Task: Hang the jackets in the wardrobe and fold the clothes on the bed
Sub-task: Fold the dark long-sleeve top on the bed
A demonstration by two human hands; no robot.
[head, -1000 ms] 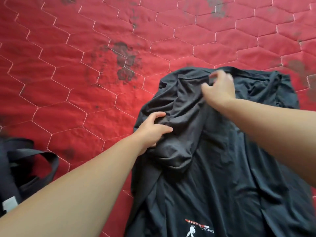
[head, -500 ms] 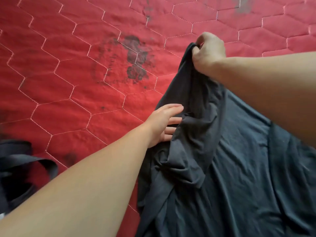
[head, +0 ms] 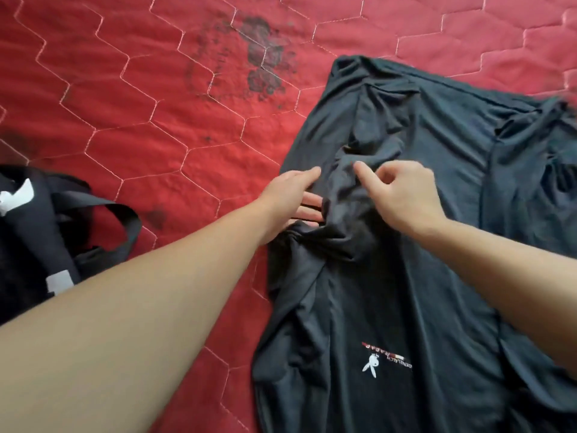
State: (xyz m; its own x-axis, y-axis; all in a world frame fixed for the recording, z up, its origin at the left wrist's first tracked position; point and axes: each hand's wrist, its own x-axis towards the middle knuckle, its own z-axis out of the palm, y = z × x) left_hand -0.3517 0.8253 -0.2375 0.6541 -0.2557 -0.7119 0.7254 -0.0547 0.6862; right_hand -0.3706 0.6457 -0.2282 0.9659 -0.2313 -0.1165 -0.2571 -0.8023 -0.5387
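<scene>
**Two bare hands meet on one dark T-shirt**

Two hands work the same bunched fold near the middle of the dark T-shirt (head: 415, 276). The left hand (head: 293, 198) lies at the shirt's left edge with its fingers (head: 307, 200) stretched out and pushed under the crumpled cloth; the thumb rests on top, so whether it actually grips the fabric cannot be told. The right hand (head: 402, 198) hovers just beside it, loosely curled, thumb and forefinger drawn close together over the fold, and whether cloth is caught between them is not clear either. Both forearms are bare.

One T-shirt is in view, spread mostly flat on the red quilted bedspread (head: 125, 98), towards the bed's right side, with its far edge rumpled and its right part running out of the picture. Near the shirt's near end sits one small printed logo (head: 385, 359): a white rabbit figure beside a red bar and a line of lettering seen upside down. The letters are blurred; part of the line seems to read "RADAR", and the rest cannot be made out.

One dark stain (head: 265, 57) marks the bedspread beyond the hands, and a smaller one lies nearer the left forearm. At the left edge of the bed rests one black bag (head: 40, 232) with looping straps and white patches; any writing on them is unreadable.
</scene>
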